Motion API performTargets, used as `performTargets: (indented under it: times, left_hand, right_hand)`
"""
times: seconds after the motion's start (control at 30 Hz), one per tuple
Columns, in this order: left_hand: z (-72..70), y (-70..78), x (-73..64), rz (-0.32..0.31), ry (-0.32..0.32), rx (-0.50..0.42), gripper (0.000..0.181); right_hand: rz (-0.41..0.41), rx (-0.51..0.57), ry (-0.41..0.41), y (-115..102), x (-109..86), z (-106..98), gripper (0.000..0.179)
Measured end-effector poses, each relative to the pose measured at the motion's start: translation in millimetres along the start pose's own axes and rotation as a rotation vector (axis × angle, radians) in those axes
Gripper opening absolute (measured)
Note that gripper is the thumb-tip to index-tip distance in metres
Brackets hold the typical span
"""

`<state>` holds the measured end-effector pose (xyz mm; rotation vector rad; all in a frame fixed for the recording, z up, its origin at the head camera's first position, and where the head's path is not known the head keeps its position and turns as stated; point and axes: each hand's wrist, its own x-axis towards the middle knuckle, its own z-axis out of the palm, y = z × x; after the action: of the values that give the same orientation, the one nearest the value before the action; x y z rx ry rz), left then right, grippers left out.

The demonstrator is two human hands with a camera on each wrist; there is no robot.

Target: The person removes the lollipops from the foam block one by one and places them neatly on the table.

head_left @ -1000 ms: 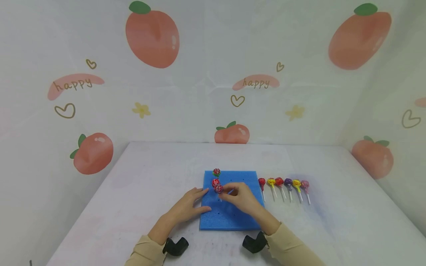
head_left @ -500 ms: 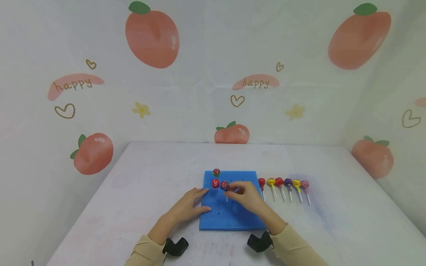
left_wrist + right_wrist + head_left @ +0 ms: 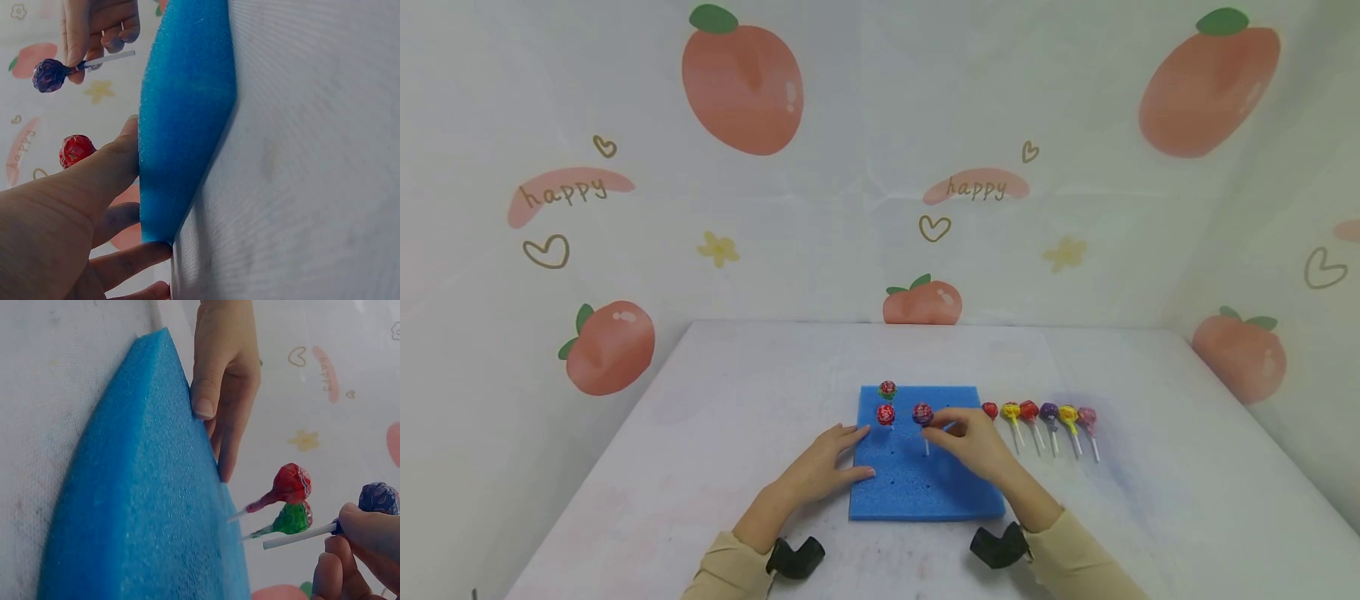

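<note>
My right hand [image 3: 973, 442] pinches a purple-and-red wrapped lollipop [image 3: 922, 412] just below its head, over the blue foam board [image 3: 887, 500]. Its white stick points down; in the right wrist view the stick's end is free of the foam. My left hand [image 3: 820, 467] rests against the board's left edge, fingers spread and fairly straight, thumb on the near part. Two lollipops stand upright in the board's left column: a red one [image 3: 886, 414] and, behind it, a red-and-green one [image 3: 887, 389]. Small holes dot the board's top.
Right of the board, several lollipops lie in a row on the white table [image 3: 760, 367], among them a yellow one [image 3: 1011, 411], a purple one [image 3: 1049, 412] and a pink one [image 3: 1087, 417]. A printed curtain hangs behind. A black wrist mount [image 3: 797, 557] sits at each sleeve.
My right hand has moved to the right with the lollipop, away from the standing red one. The left hand has stayed in place at the board's edge.
</note>
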<state>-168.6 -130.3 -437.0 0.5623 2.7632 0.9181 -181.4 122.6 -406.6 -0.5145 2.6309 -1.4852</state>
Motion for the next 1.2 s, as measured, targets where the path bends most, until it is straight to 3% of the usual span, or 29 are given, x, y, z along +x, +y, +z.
performTargets:
  times: [0.53,0.8,1.03,1.2]
  left_hand:
    - [-1.0,1.2,-2.1,0.017,0.003,-0.011,0.067]
    - [-0.6,0.6,-2.2,0.017,0.005,-0.016,0.067]
    - [0.9,-1.1,-0.7,0.017,0.006,-0.009,0.067]
    - [1.2,-1.7,0.0,0.017,0.007,-0.010,0.067]
  right_hand:
    - [0.037,-0.025,0.033,5.1,-4.0,-12.6,0.022]
    - [0.119,-0.065,0.082,5.0,-6.6,-20.2,0.022]
    - [0.064,-0.048,0.110,8.3,-7.6,-28.6,0.022]
    - [0.079,-0.043,0.117,7.9,-9.2,-34.3,0.024]
